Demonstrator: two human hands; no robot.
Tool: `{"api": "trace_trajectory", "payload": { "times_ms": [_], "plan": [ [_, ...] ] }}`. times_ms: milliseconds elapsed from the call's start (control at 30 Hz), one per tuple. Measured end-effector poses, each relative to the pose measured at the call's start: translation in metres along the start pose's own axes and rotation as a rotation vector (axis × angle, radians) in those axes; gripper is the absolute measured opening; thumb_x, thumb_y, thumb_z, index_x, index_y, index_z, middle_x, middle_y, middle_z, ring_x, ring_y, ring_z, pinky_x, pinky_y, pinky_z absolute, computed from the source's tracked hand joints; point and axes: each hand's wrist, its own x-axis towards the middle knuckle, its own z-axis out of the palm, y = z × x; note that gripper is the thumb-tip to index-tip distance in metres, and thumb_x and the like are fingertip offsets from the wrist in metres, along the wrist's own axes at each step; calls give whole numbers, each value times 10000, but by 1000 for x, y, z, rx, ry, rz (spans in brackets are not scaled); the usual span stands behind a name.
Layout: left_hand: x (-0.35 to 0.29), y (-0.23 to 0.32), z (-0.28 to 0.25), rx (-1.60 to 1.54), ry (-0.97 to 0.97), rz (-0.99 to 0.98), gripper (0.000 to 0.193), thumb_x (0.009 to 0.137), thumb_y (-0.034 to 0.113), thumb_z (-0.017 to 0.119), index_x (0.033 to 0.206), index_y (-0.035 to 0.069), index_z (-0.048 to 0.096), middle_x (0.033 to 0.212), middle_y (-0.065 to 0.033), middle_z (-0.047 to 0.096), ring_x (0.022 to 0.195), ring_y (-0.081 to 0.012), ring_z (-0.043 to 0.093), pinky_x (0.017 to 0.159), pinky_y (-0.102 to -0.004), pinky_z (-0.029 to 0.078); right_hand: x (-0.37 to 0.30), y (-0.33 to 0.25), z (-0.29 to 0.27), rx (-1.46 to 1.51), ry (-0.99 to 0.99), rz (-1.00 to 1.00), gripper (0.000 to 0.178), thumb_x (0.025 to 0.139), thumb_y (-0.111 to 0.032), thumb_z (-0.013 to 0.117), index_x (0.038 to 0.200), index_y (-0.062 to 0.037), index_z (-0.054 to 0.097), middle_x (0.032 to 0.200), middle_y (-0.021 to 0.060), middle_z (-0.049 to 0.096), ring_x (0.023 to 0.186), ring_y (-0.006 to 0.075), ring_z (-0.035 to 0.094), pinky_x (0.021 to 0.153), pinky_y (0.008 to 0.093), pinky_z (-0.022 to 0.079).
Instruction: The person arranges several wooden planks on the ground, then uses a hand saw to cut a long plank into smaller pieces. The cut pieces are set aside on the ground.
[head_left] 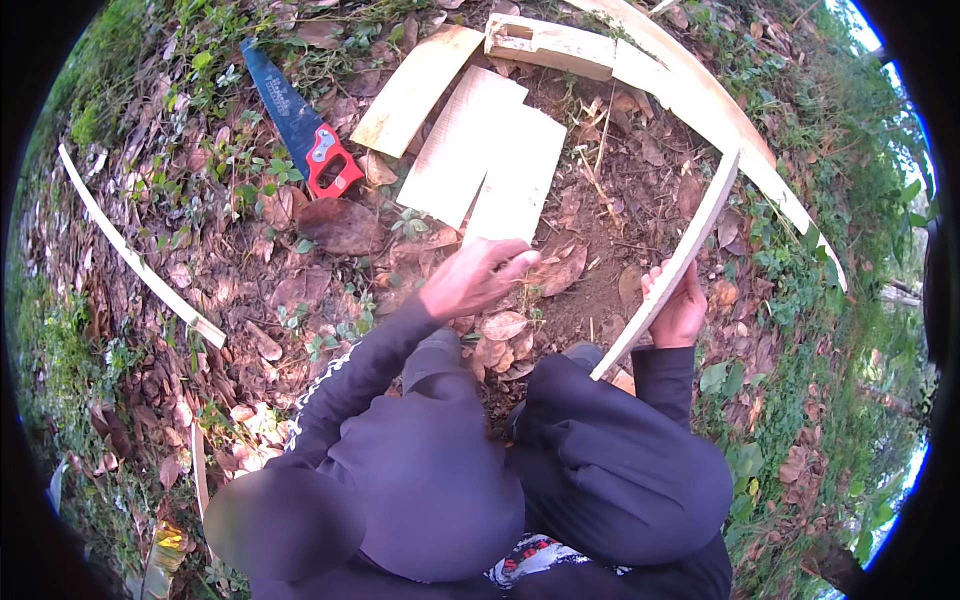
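Observation:
My right hand (680, 308) is closed round a long, narrow wooden strip (690, 240). The strip slants from beside my right knee up toward the far right. My left hand (478, 280) is at the near end of a pale, flat board (518, 175), its fingers curled in with the thumb alongside. Whatever those fingers may hold is hidden, and I cannot tell whether they touch the board. Just left of that board, and partly against it, lies a second flat board (460, 140).
A handsaw (305, 130) with a red handle lies at the far left. Beyond the boards are another plank (418, 88), a notched wooden block (550, 45) and a long plank (700, 80). A thin strip (135, 255) lies left among dry leaves and green plants.

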Motion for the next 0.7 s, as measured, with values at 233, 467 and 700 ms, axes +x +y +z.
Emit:
{"api": "trace_trajectory", "payload": {
  "times_ms": [233,467,700],
  "plan": [
    [-176,0,-206,889,166,-814,440,838,377,785,698,-24,669,605,-223,612,578,-367,648,616,-457,514,16,-31,-8,-22,144,-70,384,1096,-318,352,1201,-58,614,973,96,672,844,243,605,721,393,504],
    [-228,89,-260,1431,840,-678,858,813,165,796,1549,106,360,1518,-215,421,1376,-379,444,1129,-518,381,44,38,4,-158,13,-26,435,1083,-283,421,1420,-17,492,1367,138,614,1250,255,592,1074,421,464],
    [-18,9,-128,152,549,-347,341,864,108,719,1176,15,617,1037,-88,681,963,-200,670,836,-345,556,113,121,33,-742,-129,89,418,1030,-214,457,1400,-24,501,1243,105,653,1072,182,638,878,341,527]
  ]
}}
